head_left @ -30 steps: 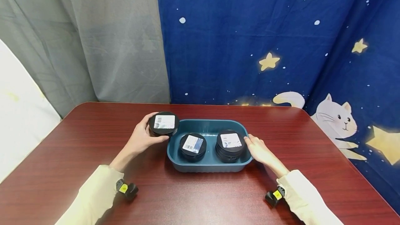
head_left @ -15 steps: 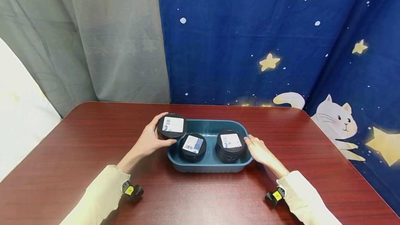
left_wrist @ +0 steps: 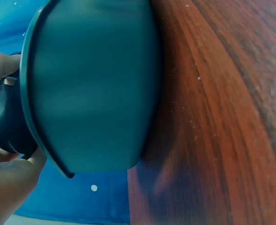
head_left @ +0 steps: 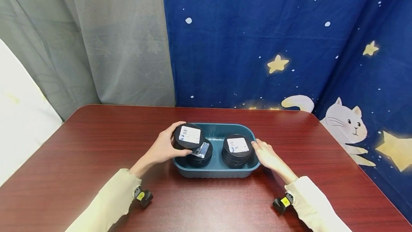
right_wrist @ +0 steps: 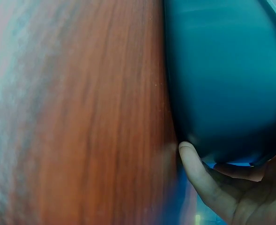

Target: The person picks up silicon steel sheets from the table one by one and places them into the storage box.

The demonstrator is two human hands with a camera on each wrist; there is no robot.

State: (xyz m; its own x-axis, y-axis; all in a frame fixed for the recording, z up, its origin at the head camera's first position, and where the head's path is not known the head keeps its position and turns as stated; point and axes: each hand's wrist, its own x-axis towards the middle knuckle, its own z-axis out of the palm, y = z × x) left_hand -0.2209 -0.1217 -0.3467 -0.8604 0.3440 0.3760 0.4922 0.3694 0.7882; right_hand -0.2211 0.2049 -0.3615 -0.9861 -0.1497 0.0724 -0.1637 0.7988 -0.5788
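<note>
My left hand (head_left: pixel 162 148) holds a round black jar (head_left: pixel 189 135) by its sides, thumb in front and fingers behind. A white barcode label faces up on its lid. The jar hangs over the left end of a blue-green plastic bin (head_left: pixel 215 173), partly hiding another black jar (head_left: pixel 200 160) inside. At the bin's right half stand black jars (head_left: pixel 236 155), seemingly stacked, with a label on top. My right hand (head_left: pixel 266 156) grips the bin's right end; in the right wrist view its thumb (right_wrist: pixel 194 164) presses the outer wall. In the left wrist view the held jar (left_wrist: pixel 9 117) shows beyond the bin's rim.
The bin stands on a reddish-brown wooden table (head_left: pixel 206 203). Behind the table hang a grey curtain (head_left: pixel 125 46) and a blue curtain (head_left: pixel 231 46) with stars and a cat. Each wrist wears a small black camera (head_left: pixel 146 198).
My left hand has carried the black jar rightward and slightly down, from the bin's left edge to over the jar inside. My right hand stays at the bin's right end.
</note>
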